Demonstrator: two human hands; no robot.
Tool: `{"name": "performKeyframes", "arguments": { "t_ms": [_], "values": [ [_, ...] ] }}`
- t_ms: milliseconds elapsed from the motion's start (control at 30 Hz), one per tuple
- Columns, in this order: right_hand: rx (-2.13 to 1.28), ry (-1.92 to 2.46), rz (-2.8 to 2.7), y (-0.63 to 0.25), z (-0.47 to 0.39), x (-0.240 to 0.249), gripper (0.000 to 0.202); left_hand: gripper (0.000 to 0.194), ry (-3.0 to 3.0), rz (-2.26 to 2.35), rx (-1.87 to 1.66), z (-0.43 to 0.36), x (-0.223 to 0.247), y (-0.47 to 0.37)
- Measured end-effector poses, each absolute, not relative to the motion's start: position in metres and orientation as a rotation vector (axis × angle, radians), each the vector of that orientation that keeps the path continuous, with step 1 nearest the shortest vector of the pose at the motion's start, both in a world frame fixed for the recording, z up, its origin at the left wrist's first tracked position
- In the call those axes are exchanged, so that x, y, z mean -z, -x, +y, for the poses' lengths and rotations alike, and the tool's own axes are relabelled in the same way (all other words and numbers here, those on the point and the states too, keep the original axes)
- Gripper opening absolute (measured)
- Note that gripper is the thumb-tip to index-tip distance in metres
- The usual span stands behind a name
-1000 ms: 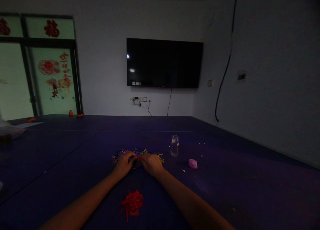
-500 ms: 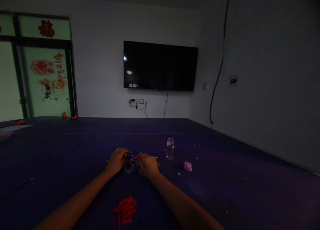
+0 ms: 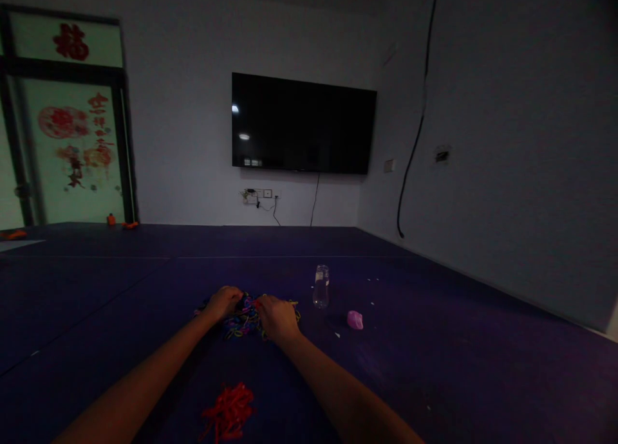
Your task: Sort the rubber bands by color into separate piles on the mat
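Note:
A tangled pile of thin multicoloured cord loops [image 3: 239, 327] lies on the dark blue-purple table, with blue, purple, green, yellow and pink strands showing. My left hand [image 3: 224, 302] is at the pile's left side, fingers curled closed into the strands. From the right, my right hand [image 3: 279, 318] reaches over the pile with its fingers pinched together. A bit of red cord [image 3: 257, 304] shows at its fingertips. The fingertips of both hands are partly hidden among the loops. Closer to me, between my forearms, sits a separate heap of red cord loops [image 3: 229, 410].
Right of the pile stand a clear glass bottle [image 3: 321, 288] with a pale label and a pink crumpled lump [image 3: 355, 320]. Small white scraps [image 3: 337, 335] dot the tabletop [image 3: 458, 379]. Orange objects [image 3: 129, 225] lie along the far left edge. A television [image 3: 304, 123] hangs on the wall.
The whole view has shifted slightly, so everything sits a little further left. Both hands stay at the multicoloured pile, with only small finger movement.

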State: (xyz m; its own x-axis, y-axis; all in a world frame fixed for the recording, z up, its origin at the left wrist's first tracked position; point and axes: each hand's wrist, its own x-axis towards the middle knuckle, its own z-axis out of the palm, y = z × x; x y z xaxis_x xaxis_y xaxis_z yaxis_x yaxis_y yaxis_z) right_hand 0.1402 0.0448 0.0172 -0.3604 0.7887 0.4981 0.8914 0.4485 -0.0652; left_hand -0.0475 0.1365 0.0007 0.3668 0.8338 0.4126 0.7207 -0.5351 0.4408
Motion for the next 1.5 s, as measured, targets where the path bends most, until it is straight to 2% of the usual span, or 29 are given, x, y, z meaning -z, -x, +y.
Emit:
{"name": "performKeyframes", "arguments": {
  "t_ms": [267,567,733,933,1100,1500],
  "values": [
    [0.292,1.413,-2.219,-0.14,0.047,-0.015,0.023,0.03,-2.341,1.433,-1.008,0.121,-0.004,0.062],
    [0.307,1.378,-2.257,-0.141,0.047,-0.016,0.021,0.025,-2.425,1.399,-0.961,0.121,0.003,0.059],
    [0.303,1.408,-2.251,-0.14,0.046,-0.017,0.022,0.017,-2.466,1.483,-0.921,0.126,0.004,0.055],
    [0.327,1.378,-2.29,-0.14,0.048,-0.014,0.021,0.019,-2.464,1.657,-0.866,0.128,-0.001,0.051],
    [0.329,1.401,-2.277,-0.139,0.051,-0.011,0.021,0.017,-2.425,1.752,-0.904,0.129,-0.008,0.049],
    [0.26,1.408,-2.22,-0.14,0.045,-0.018,0.025,0.01,-2.29,1.648,-1.082,0.107,-0.018,0.053]
  ]
}}
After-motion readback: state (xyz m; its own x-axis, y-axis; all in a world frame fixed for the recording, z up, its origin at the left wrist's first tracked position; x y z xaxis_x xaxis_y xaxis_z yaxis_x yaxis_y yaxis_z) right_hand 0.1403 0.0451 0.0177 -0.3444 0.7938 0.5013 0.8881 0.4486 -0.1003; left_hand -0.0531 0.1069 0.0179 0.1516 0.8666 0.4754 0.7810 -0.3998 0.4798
